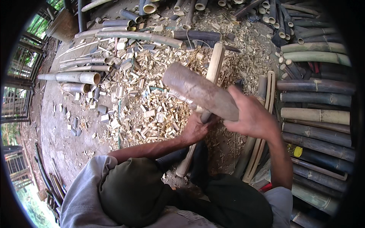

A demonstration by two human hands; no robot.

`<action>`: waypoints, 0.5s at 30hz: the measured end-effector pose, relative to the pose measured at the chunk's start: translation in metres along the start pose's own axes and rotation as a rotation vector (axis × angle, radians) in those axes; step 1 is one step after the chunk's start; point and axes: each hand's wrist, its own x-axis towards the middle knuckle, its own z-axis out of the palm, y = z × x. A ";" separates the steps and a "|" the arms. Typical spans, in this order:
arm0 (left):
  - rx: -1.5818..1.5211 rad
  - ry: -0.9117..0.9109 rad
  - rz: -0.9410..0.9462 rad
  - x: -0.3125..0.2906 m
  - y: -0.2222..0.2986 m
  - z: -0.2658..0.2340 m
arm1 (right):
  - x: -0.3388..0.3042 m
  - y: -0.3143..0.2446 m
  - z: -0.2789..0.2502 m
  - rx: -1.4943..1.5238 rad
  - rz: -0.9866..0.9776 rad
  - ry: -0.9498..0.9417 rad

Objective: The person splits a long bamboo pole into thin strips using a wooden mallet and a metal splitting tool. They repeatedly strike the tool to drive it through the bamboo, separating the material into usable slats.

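A thick grey-brown wooden club [199, 91] lies slantwise across the middle, its near edge frayed. My right hand [253, 114] grips its right end, thumb and fingers on either side. Just below the club, my left hand [197, 127] is closed round a dark, round-ended handle [205, 116]; whatever it belongs to is hidden. A pale, squared wooden bar [215, 62] runs beneath the club and my left hand, its lower end between my legs. Whether the left fingers also touch the bar cannot be told.
Wood chips [152, 98] litter the floor ahead. Dark and pale bamboo poles [315, 114] are stacked along the right, beside an upright split bamboo length [262, 133]. More bamboo pieces [76, 77] lie at the left. A bucket [64, 26] stands far left. My knees [133, 190] are close below.
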 end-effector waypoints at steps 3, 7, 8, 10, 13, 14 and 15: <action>0.098 0.039 -0.082 -0.002 -0.005 -0.011 | 0.005 0.009 -0.010 0.025 0.106 -0.004; -0.440 0.138 -0.291 0.020 -0.052 -0.079 | -0.003 0.037 0.006 0.321 -0.080 0.150; -0.643 0.171 -0.410 0.018 -0.040 -0.084 | -0.007 0.039 0.009 0.433 -0.094 0.180; -0.939 0.230 -0.430 0.017 -0.048 -0.103 | -0.010 0.038 0.013 0.651 -0.138 0.239; -0.730 0.122 -0.393 0.010 -0.039 -0.099 | -0.013 0.036 0.010 0.773 -0.109 0.210; -0.556 0.061 -0.389 0.005 -0.014 -0.083 | -0.015 0.040 0.013 0.830 -0.076 0.208; -0.251 -0.142 -0.220 -0.008 0.001 -0.071 | -0.016 0.042 0.016 0.787 -0.079 0.233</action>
